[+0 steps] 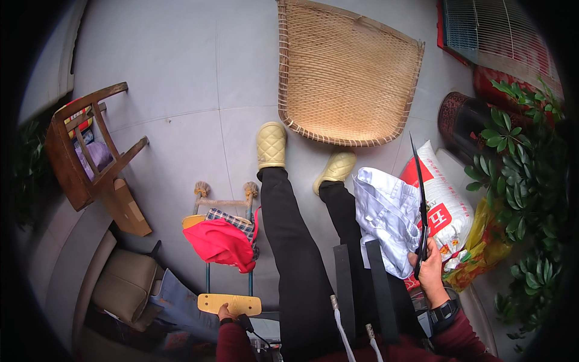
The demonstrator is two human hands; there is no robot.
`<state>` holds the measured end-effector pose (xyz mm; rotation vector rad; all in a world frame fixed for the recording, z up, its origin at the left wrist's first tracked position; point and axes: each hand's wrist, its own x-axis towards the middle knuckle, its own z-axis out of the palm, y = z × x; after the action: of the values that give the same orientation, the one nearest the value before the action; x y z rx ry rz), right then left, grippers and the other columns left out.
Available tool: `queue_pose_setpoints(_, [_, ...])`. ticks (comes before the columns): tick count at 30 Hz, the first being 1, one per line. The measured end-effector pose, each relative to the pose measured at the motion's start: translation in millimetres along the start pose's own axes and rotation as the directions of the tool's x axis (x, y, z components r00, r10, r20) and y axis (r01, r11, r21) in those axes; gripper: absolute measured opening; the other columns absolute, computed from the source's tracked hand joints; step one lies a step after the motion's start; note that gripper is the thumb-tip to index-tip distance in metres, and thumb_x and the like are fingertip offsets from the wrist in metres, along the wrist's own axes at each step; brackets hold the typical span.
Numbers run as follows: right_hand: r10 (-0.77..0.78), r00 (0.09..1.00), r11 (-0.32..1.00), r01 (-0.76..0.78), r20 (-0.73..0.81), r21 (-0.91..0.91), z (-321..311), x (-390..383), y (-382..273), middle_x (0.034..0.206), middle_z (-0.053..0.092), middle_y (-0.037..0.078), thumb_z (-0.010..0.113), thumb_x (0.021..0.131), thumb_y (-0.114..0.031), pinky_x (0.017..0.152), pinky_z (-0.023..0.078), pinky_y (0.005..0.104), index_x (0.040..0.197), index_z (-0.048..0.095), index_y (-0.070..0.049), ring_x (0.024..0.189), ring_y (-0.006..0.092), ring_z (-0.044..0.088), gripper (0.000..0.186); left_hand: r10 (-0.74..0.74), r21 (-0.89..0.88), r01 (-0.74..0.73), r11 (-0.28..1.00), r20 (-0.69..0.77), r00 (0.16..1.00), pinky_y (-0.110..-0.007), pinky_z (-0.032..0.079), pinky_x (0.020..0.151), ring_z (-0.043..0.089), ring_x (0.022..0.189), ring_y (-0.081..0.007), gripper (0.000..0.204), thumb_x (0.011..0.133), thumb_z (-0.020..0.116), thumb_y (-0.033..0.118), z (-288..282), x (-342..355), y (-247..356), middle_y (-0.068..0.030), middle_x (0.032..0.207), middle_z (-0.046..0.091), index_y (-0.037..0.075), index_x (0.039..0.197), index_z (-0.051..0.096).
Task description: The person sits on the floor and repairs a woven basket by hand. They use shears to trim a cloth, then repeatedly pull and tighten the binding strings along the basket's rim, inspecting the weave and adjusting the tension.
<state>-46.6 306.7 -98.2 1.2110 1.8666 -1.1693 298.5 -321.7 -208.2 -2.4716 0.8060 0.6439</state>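
My right hand (429, 268) grips a long, thin black tool (421, 199), seemingly scissors seen edge-on, with its point toward the far side. Beside it, a pale blue-white cloth (386, 202) lies bunched over my right leg. My left hand (226, 313) has its fingers closed on the edge of a yellow wooden board (248, 304). That board belongs to a green-legged frame (250, 280) with rope-wrapped ends. A red cloth (223, 242) and a dark checked cloth (236, 222) lie across the frame. Two dark straps (379, 283) extend over my lap.
A woven bamboo basket (350, 72) lies beyond my yellow slippers (271, 145). On the left are a tipped wooden stool (72, 163), cardboard (126, 208) and a cushion (126, 274). To the right, a white-red sack (449, 205), yellow plastic bag (482, 241), plant (518, 175) and wire cage (500, 39) stand close together.
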Motion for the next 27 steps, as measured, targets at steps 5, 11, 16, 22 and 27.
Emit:
queue_pose_setpoints(5, [0.026, 0.993, 0.980, -0.002, -0.118, 0.201, -7.1, 14.6, -13.8, 0.076, 0.047, -0.005, 0.070, 0.075, -0.002, 0.062, 0.036, 0.0206, 0.090, 0.050, -0.007, 0.068, 0.0046, 0.044, 0.026, 0.827, 0.213, -0.836, 0.506, 0.157, 0.540, -0.034, 0.045, 0.096, 0.055, 0.112, -0.0227, 0.041, 0.087, 0.062, 0.001, 122.8, -202.6, 55.4, -0.0130, 0.121, 0.056, -0.001, 0.126, 0.050])
queue_pose_setpoints(11, [-0.024, 0.975, 0.867, 0.131, -0.222, 0.481, -3.7, 70.8, -24.0, 0.075, 0.046, -0.004, 0.067, 0.078, 0.001, 0.062, 0.036, 0.0209, 0.087, 0.049, -0.006, 0.069, 0.0053, 0.044, 0.021, 0.489, -0.140, -0.958, -0.251, 0.836, -0.250, -0.033, 0.045, 0.097, 0.059, 0.112, -0.0221, 0.035, 0.087, 0.064, 0.007, 248.6, -510.7, 121.9, -0.0133, 0.117, 0.063, -0.001, 0.120, 0.056])
queue_pose_setpoints(16, [0.039, 0.928, 0.846, 0.167, -0.371, 0.506, 5.1, 130.7, -42.9, 0.077, 0.050, -0.002, 0.067, 0.079, 0.001, 0.064, 0.038, 0.0221, 0.086, 0.049, -0.003, 0.071, 0.0072, 0.047, 0.020, -0.097, 0.114, -0.585, -0.803, 0.943, 0.317, -0.037, 0.048, 0.091, 0.060, 0.108, -0.0345, 0.055, 0.077, 0.075, 0.034, 426.0, -519.9, 111.7, -0.0210, 0.112, 0.064, 0.000, 0.118, 0.059])
queue_pose_setpoints(22, [0.127, 0.915, 0.782, 0.144, -0.383, 0.606, 38.4, 187.3, -54.9, 0.081, 0.053, -0.001, 0.065, 0.079, -0.003, 0.067, 0.041, 0.0223, 0.095, 0.052, -0.002, 0.074, 0.0096, 0.052, 0.020, 0.258, 0.235, 0.122, -0.964, 0.728, 0.636, -0.058, 0.035, 0.100, 0.054, 0.117, -0.0427, 0.041, 0.087, 0.057, 0.034, 422.0, -255.7, 85.0, -0.0188, 0.124, 0.061, 0.011, 0.121, 0.062])
queue_pose_setpoints(27, [0.159, 0.845, 0.761, 0.224, -0.510, 0.608, 88.2, 224.4, -35.4, 0.116, 0.056, 0.009, 0.063, 0.080, -0.003, 0.099, 0.035, 0.0287, 0.128, 0.046, 0.007, 0.107, 0.0165, 0.053, 0.052, -0.074, 0.024, -0.163, -0.986, 0.820, 0.567, -0.054, 0.043, 0.090, 0.064, 0.101, -0.0345, 0.027, 0.083, 0.056, 0.030, 420.2, -166.5, 130.4, -0.0145, 0.095, 0.070, 0.011, 0.097, 0.069])
